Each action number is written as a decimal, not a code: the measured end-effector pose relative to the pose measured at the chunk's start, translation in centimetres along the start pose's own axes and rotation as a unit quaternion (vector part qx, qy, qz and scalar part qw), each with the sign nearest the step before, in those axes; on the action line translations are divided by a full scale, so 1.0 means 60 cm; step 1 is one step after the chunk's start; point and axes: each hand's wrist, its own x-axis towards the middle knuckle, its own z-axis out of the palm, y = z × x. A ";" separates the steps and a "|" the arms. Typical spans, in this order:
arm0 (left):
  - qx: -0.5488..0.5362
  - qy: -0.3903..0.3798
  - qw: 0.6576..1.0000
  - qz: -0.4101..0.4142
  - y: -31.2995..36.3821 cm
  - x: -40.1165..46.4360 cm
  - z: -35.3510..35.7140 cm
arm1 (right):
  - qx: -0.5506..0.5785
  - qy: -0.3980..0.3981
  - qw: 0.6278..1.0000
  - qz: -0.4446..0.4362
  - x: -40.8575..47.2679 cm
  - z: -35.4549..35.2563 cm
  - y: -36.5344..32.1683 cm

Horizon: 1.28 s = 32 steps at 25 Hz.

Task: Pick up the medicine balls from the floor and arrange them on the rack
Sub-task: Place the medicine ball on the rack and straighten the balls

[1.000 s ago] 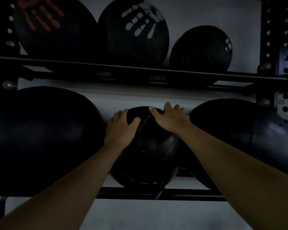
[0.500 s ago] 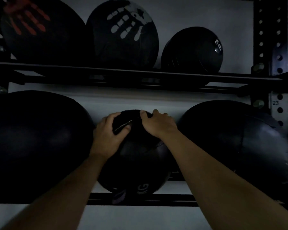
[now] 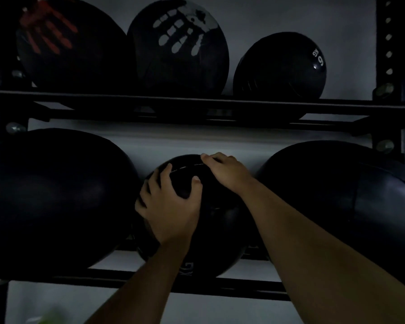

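Observation:
A small black medicine ball point(image 3: 215, 220) sits on the lower rails of the black rack point(image 3: 197, 106), wedged between two much larger black balls. My left hand point(image 3: 171, 206) is spread over its upper left side, fingers gripping. On the ball's top right lies my right hand point(image 3: 227, 174), fingers curled over the crown. White "KG" lettering shows upside down near the ball's bottom. The scene is dim.
A large black ball point(image 3: 54, 197) fills the lower left, another point(image 3: 341, 202) the lower right. The upper shelf holds a ball with a red handprint point(image 3: 68, 45), one with a white handprint point(image 3: 180, 47) and a smaller 6 kg ball point(image 3: 281, 69). A perforated upright point(image 3: 388, 47) stands right.
The small ball has turned under my hands so its KG lettering has come into view at the bottom. My left hand has slid further down its left side.

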 end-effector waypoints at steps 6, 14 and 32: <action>-0.111 -0.224 0.957 0.145 -0.077 0.138 -0.046 | -0.203 0.076 0.975 0.043 -0.053 0.015 -0.005; -0.126 -0.062 0.989 0.050 -0.056 0.022 -0.026 | -0.037 0.018 0.997 -0.063 0.000 0.015 0.017; -0.097 -0.208 0.970 0.076 -0.057 0.107 -0.062 | -0.013 0.152 0.983 -0.103 -0.060 0.057 0.026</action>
